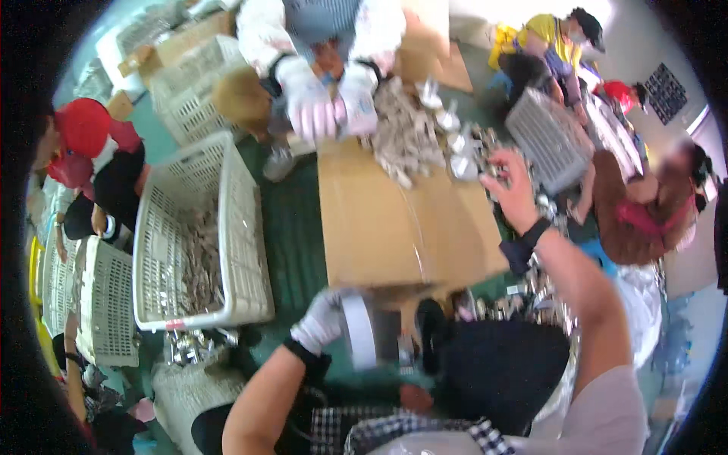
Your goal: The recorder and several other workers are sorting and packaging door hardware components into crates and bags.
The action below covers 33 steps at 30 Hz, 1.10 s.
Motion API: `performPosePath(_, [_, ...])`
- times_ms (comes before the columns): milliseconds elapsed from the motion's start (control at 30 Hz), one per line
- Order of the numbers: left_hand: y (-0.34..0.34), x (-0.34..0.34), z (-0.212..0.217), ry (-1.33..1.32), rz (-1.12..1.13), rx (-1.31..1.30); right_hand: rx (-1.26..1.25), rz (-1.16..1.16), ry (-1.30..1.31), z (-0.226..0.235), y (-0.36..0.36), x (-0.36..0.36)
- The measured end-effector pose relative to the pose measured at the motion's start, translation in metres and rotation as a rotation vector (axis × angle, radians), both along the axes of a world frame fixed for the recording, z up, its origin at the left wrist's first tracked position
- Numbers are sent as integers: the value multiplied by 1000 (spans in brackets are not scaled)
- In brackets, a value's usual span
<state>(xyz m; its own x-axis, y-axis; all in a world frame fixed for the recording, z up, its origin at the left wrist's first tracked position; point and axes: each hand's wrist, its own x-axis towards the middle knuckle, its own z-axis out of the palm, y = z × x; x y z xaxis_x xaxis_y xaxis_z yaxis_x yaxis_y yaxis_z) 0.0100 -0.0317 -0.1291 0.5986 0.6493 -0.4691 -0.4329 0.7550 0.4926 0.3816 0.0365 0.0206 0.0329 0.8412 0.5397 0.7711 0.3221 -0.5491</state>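
My left hand [318, 322], in a white glove, is closed on a blurred grey block-shaped object with a white band [359, 332], below the near edge of a closed cardboard box [402, 235]. I cannot make out the object's kind. My bare right hand [516, 189] reaches over the box's right edge, fingers bent and apart, with nothing visible between them. Closest to its fingertips are shiny metal parts [464, 167]. Beside those, a pile of flat beige-grey pieces [406, 133] covers the box's far end.
Across the box a co-worker's white-gloved hands [322, 106] grip something dark. A white slatted crate [246, 235] with beige-grey pieces stands left; a grey crate [550, 144] tilts at far right. More metal parts [531, 307] lie by my right knee. Several people sit around.
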Motion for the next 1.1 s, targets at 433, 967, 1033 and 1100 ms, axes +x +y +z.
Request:
performPosePath(433, [11, -9, -23, -274, -99, 6, -1653, 1048, -514, 0, -98, -81])
performPosePath(967, [0, 5, -7, 91, -69, 558, -1138, 399, -312, -90, -186, -148])
performPosePath(1033, [2, 5, -18, 63, -47, 421, -1277, 253, -572, -183, -185, -129])
performPosePath(1100, [8, 7, -14, -32, -21, 206, -1358, 152, -728, -240, -190, -126])
